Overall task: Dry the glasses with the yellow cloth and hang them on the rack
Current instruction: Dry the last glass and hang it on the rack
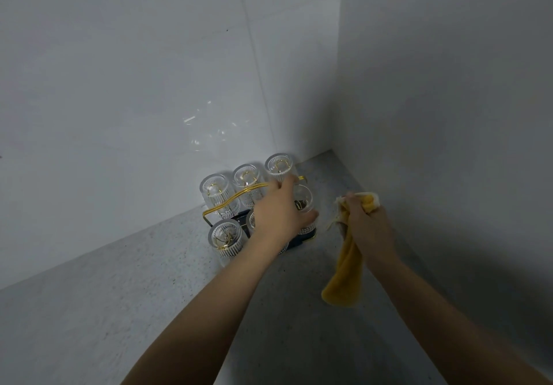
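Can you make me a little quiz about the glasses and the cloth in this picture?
1. True or false: the right hand grips the yellow cloth.
2. Which spot is the left hand reaching into? A) the gold wire rack full of glasses B) a bare stretch of grey counter C) the white wall
3. Fill in: the ribbed glasses, such as the front left glass, sit upside ____ on the rack.

Key: 1 true; 2 A; 3 down. The left hand covers the glasses beneath it, so how its fingers grip cannot be told.
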